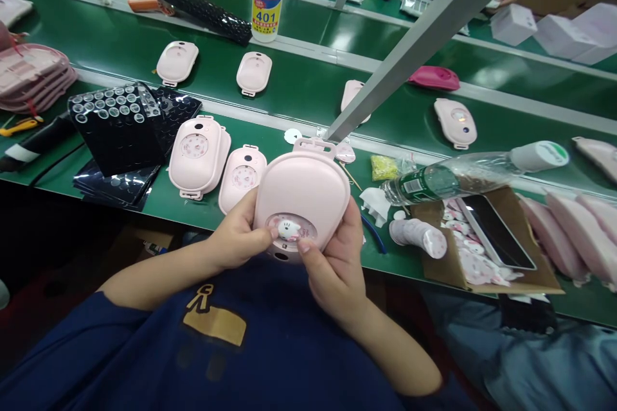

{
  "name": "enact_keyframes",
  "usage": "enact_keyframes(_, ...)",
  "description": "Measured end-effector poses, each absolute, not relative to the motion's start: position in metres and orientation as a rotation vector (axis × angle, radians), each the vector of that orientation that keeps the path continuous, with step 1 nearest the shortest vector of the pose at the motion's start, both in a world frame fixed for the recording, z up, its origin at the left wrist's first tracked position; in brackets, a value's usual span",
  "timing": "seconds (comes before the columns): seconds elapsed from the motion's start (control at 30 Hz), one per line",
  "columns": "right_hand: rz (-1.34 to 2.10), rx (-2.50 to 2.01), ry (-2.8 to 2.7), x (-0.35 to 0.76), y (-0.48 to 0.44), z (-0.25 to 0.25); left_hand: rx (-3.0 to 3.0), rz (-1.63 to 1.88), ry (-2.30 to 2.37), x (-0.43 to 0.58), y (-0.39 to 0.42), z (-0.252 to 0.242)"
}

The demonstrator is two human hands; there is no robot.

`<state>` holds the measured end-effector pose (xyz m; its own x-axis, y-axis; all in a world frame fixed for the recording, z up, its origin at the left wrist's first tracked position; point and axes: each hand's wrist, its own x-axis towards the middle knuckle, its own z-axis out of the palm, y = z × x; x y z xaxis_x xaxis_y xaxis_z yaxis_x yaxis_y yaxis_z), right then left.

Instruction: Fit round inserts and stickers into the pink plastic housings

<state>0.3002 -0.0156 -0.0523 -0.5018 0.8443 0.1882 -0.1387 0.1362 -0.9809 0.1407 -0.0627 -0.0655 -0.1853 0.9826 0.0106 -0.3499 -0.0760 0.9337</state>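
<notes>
Between my two hands is a pale pink plastic case cover (303, 186), held up in front of my chest over the bench edge. Its oval window carries a small white cat-head figure (288, 228). My left hand (243, 234) grips the left side, its thumb at the figure's left edge. Around the right side wraps my right hand (337, 263), with its thumb on the window's lower right. The fingers behind the cover are hidden. Just left of it lie another pink cover (242, 176) and a stack of pink covers (197, 157), both with printed ovals.
Sheets of round clear stickers (116, 122) lie on the left. At right are a plastic bottle (448, 180), a roll of round labels (417, 236) and a cardboard tray (542, 276) holding cat figures and a phone (496, 231). A metal post (409, 45) slants across the bench.
</notes>
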Motion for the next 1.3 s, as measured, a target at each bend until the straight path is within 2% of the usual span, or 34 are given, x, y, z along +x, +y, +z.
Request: enact_keyframes(1.3,1.552,-0.743,-1.530,0.3031,-0.0123,-0.0582,0.941,1.465,1.163,0.1415,-0.0582,-0.0661)
